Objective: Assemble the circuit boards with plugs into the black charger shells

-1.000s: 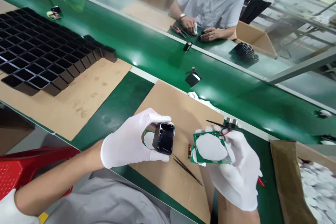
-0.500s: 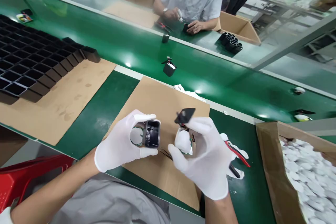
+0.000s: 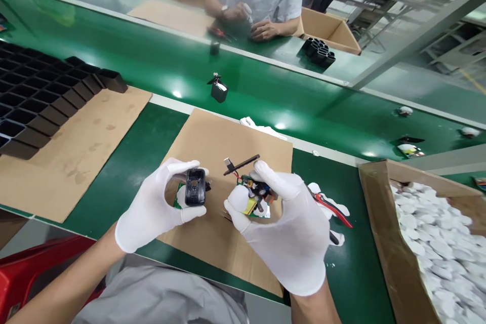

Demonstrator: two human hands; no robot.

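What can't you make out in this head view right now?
- Circuit board in the right hand: fingers hide much of it.
- Black housing in the left hand: its far side is turned away.
- Black tray: cut off at the left edge.
- Co-worker's hands: what they hold is too small.

both gloved hands (image 3: 159,207) pinched shut
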